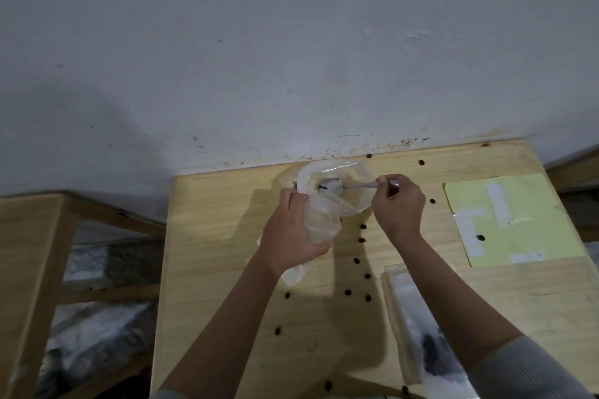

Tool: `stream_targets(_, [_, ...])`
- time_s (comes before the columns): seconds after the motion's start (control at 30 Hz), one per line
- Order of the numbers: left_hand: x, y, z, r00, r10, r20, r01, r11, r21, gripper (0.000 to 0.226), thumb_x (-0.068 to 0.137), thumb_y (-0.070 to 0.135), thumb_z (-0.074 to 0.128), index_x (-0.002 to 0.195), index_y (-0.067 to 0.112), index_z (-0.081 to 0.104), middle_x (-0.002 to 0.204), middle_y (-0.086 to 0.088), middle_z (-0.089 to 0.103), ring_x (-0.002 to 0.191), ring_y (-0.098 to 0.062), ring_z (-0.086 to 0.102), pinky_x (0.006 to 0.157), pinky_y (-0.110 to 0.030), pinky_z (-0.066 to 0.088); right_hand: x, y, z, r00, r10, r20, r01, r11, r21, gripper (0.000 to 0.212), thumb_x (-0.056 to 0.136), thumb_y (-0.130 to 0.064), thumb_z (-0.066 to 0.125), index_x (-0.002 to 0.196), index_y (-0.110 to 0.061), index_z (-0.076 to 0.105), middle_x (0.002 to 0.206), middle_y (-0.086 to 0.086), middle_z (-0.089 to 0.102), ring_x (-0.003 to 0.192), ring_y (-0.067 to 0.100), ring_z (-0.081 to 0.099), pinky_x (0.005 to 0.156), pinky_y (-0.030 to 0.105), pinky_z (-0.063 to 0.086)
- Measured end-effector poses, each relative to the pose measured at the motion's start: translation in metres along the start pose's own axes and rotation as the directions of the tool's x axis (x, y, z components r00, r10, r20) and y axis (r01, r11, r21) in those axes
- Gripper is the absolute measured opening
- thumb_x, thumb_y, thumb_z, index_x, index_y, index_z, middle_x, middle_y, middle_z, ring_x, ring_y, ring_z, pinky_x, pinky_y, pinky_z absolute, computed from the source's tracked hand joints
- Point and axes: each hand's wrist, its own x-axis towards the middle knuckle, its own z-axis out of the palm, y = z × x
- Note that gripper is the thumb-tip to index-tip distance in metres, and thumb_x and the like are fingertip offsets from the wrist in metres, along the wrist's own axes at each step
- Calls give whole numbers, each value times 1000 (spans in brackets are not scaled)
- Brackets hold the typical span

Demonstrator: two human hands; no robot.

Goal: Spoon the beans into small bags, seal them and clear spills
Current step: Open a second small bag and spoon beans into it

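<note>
Two hands working one bag, beans loose all over the bench!
Left grip [291, 230] clutches the clear bag [327, 201] to keep its mouth wide; right grip [400, 201] pinches the spoon [343, 185], bowl inside it. Spilled beans [356, 260] lie scattered just below both grips on the bench [220, 236].
</note>
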Motion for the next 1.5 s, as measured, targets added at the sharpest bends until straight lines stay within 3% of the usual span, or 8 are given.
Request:
stream_targets(0.1, [-2, -4, 1, 1000, -23, -18, 23, 1000, -11, 88, 50, 50, 85, 117, 6, 48, 115, 3, 35, 93, -7, 42, 72, -21, 45, -9, 6, 2, 995, -69, -70, 70, 998, 8, 14, 90, -8, 56, 86, -2, 67, 72, 7, 61, 63, 19, 54, 57, 21, 39])
stream_targets(0.37, [-2, -10, 9, 998, -26, 55, 33, 992, -120, 86, 49, 46, 89, 111, 5, 46, 111, 3, 32, 89, -8, 42, 70, -19, 41, -44, 9, 19, 997, 25, -69, -15, 990, 143, 14, 90, -11, 58, 88, -3, 70, 77, 6, 65, 70, 16, 59, 59, 12, 44])
stream_targets(0.57, [2, -13, 7, 996, -46, 78, 61, 977, -204, 80, 50, 41, 91, 107, 10, 43, 109, 1, 33, 92, -10, 45, 74, -22, 46, -32, 2, 28, 941, 312, 130, -335, 907, 253, 12, 86, -15, 63, 81, -13, 74, 69, 1, 68, 68, 17, 64, 68, 28, 51])
stream_targets(0.8, [1, -18, 7, 998, -34, 57, 48, 966, -252, 79, 49, 42, 90, 105, 10, 44, 108, 0, 34, 94, -14, 45, 79, -30, 50, -6, -4, 22, 875, 312, 371, -389, 909, 152, 13, 81, -11, 68, 70, -15, 73, 67, -6, 68, 59, 4, 58, 54, 21, 42])
stream_targets(0.93, [-6, -27, 13, 994, -56, 90, 76, 968, -240, 92, 44, 62, 82, 117, 20, 44, 126, 6, 26, 119, -21, 39, 98, -41, 46, -1, -1, 25, 900, 273, 341, -324, 941, 101, 10, 82, -12, 68, 76, -8, 75, 44, -17, 55, 37, -2, 46, 43, 18, 38])
stream_targets(1.03, [-11, -36, 13, 968, -123, 218, 184, 940, -287, 98, 47, 59, 85, 128, 25, 41, 153, 7, -3, 144, -20, 10, 112, -37, 29, -1, 2, 28, 908, 257, 331, -302, 949, 90, 10, 83, -12, 68, 80, -6, 75, 52, -14, 57, 37, -4, 47, 44, 16, 37])
stream_targets(1.17, [-1, -33, 5, 951, -118, 287, 216, 916, -338, 95, 48, 54, 85, 126, 28, 38, 135, 5, 32, 121, -15, 44, 97, -42, 47, -1, 3, 29, 915, 226, 333, -266, 961, 78, 12, 84, -13, 67, 80, -4, 75, 57, -9, 59, 37, -3, 47, 45, 20, 37])
stream_targets(1.5, [8, -32, 6, 965, -145, 218, 229, 872, -434, 87, 50, 38, 91, 122, 31, 41, 118, 14, 47, 107, 0, 50, 82, -19, 43, 5, -5, 30, 901, 147, 409, -176, 984, 35, 13, 86, -9, 64, 85, 0, 74, 78, 2, 66, 71, 6, 59, 64, 15, 42])
